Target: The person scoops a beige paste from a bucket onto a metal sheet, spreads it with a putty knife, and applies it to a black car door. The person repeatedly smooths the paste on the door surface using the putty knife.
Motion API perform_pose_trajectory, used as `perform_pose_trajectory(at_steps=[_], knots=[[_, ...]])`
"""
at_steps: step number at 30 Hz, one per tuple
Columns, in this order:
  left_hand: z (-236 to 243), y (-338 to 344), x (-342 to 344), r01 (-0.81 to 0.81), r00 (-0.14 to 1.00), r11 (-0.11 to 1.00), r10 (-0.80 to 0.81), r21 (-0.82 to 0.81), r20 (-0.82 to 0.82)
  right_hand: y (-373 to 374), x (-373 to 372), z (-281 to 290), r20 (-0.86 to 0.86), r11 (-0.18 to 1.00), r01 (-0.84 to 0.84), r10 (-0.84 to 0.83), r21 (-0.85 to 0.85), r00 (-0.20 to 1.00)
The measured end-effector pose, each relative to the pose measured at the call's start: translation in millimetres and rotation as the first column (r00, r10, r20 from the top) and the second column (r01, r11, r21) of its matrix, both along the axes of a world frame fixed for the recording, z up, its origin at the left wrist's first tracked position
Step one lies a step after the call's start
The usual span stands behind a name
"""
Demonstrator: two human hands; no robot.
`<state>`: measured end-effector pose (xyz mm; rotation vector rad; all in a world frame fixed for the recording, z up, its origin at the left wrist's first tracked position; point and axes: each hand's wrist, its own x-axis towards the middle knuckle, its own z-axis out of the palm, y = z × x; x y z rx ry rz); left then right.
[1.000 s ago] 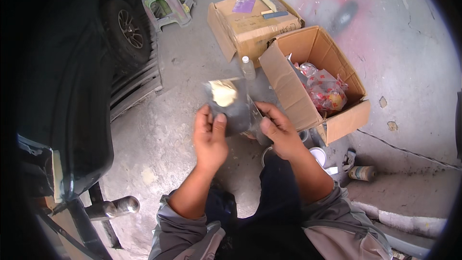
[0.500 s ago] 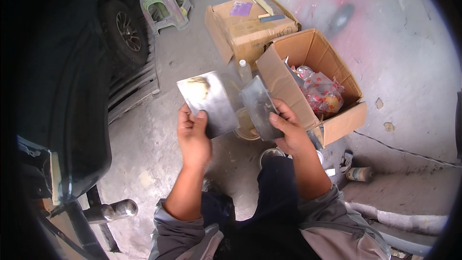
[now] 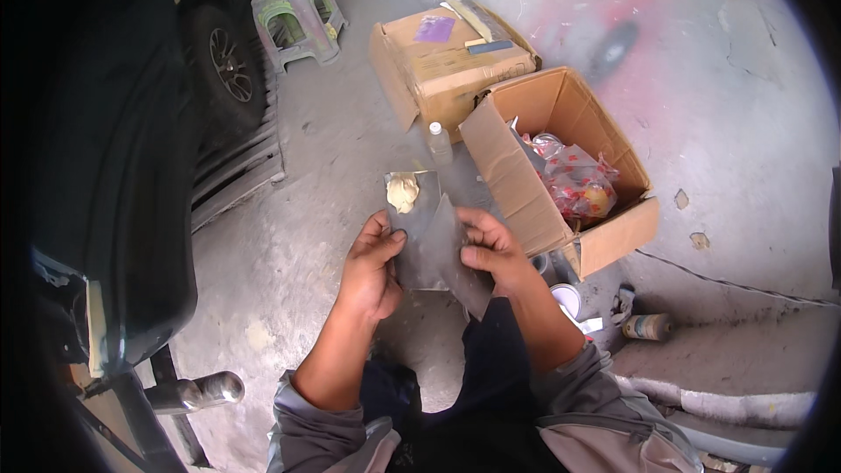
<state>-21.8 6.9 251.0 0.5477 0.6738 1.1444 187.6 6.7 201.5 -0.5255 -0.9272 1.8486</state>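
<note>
My left hand (image 3: 368, 271) is closed on a grey metal plate (image 3: 420, 258), held upright in front of me, with a lump of pale cream paste (image 3: 402, 193) at its top left corner. My right hand (image 3: 495, 254) is closed on a second dark grey spreader plate (image 3: 466, 289), which is tilted and overlaps the right side of the first. Just beyond the plates a clear bottle (image 3: 440, 144) stands on the floor, beside an open cardboard box (image 3: 495, 153) with crumpled red-patterned plastic (image 3: 578, 184) inside.
A dark vehicle (image 3: 123, 210) fills the left. Behind are a grey-green plastic stool (image 3: 289, 0) and another cardboard box (image 3: 429, 66) with flat pieces on top. A can (image 3: 646, 327), a white lid (image 3: 565, 300) and a twisted cable (image 3: 736, 282) lie at the right.
The two plates were held apart half a second ago and are now together, overlapping, lower in the view. My left hand has moved right and down, turning its plate more upright.
</note>
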Motion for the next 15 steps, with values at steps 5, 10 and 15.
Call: perform_pose_trajectory(at_steps=[5,10,15], knots=[[10.8,-5.2,-0.9,-0.033,0.999,0.999,0.033,0.021,0.007,26.6,17.9,-2.1,0.081,0.98,0.2,-0.2,0.013,0.976],[1.9,-2.0,-9.5,-0.26,0.961,0.925,0.275,0.278,-0.014,2.6,21.9,5.8,0.028,0.954,0.282,-0.286,0.101,0.958],[4.4,-5.9,-5.1,-0.226,0.973,0.908,0.23,0.353,0.033,-7.3,8.0,20.7,0.31,0.931,0.19,-0.289,0.311,0.906]])
